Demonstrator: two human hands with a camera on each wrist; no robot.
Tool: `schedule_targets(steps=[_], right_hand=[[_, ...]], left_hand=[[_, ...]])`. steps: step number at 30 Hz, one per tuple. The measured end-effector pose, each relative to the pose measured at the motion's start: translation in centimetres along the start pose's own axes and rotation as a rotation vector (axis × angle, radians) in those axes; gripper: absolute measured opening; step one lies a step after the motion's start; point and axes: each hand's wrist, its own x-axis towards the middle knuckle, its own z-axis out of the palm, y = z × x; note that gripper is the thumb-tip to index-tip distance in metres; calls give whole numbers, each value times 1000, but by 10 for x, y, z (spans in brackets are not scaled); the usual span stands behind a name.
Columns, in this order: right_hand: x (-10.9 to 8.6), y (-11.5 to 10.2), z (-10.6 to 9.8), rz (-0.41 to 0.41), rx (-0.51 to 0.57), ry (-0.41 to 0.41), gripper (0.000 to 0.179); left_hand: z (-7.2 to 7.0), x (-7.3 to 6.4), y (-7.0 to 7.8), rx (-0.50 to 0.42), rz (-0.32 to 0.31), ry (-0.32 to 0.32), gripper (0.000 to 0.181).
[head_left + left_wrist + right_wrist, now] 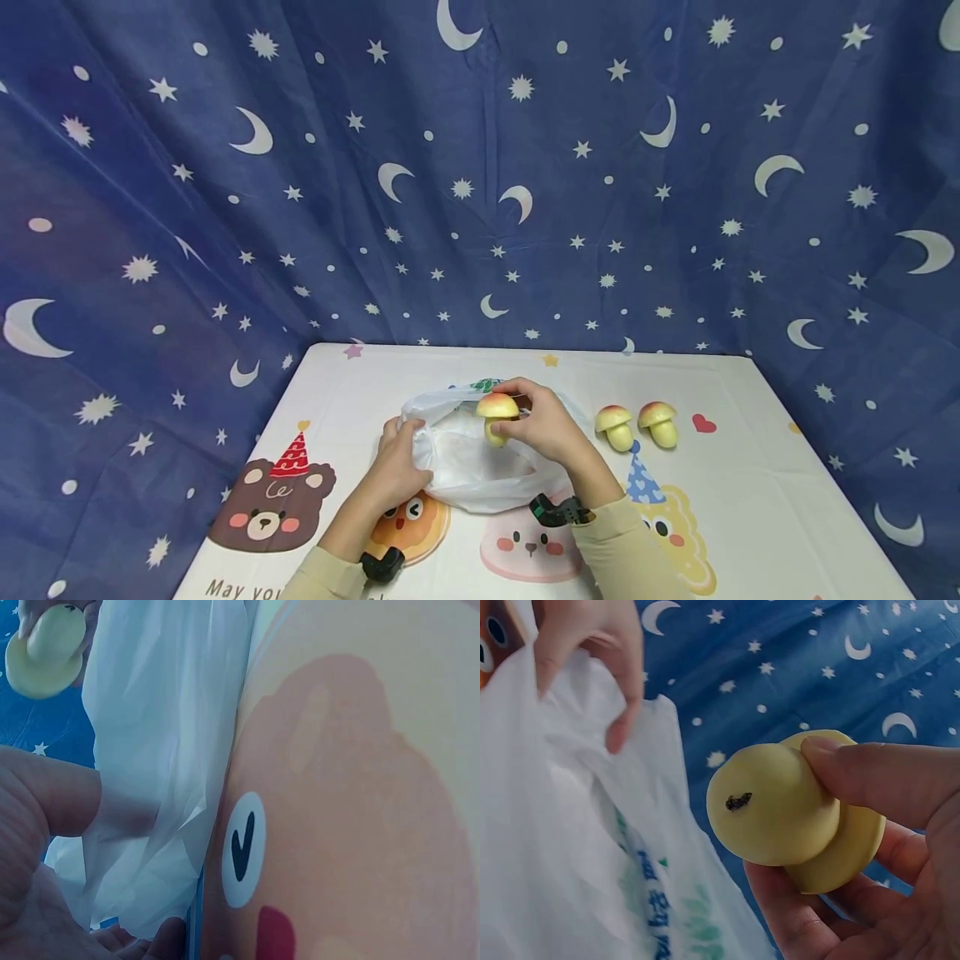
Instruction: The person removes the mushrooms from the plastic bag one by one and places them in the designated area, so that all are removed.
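Note:
A toy mushroom (497, 406) with a red-yellow cap and pale yellow stem is pinched between the thumb and fingers of my right hand (546, 423). It is held above the mouth of a white plastic bag (480, 497), which lies on the table with its opening spread. At the bag's left side, my left hand (400, 468) grips the rim, thumb at the opening and fingers outside. The right wrist view shows a dark mark on the rounded stem end of the mushroom (772, 814). Green and blue print (656, 900) runs along the bag.
Two more toy mushrooms, one (615, 427) beside the other (660, 424), lie on the table right of the bag. The white tablecloth (765, 500) carries cartoon prints. A blue curtain (480, 167) with moons and stars hangs behind the table.

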Motion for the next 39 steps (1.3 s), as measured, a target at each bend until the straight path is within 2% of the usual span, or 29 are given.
schedule_targets(steps=[11, 17, 26, 33, 39], right_hand=[[-13, 0, -42, 9, -11, 35, 55], [-22, 7, -70, -1, -16, 73, 57], [-38, 21, -104, 39, -100, 142, 59], [-52, 34, -127, 58, -103, 171, 58], [-67, 44, -146, 121, -150, 204, 60]], left_hand=[[2, 0, 1, 2, -11, 2, 84], [3, 2, 1, 8, -21, 1, 84], [1, 1, 1, 8, -14, -1, 85], [-1, 0, 0, 24, -13, 4, 85], [1, 0, 1, 19, -10, 2, 84]])
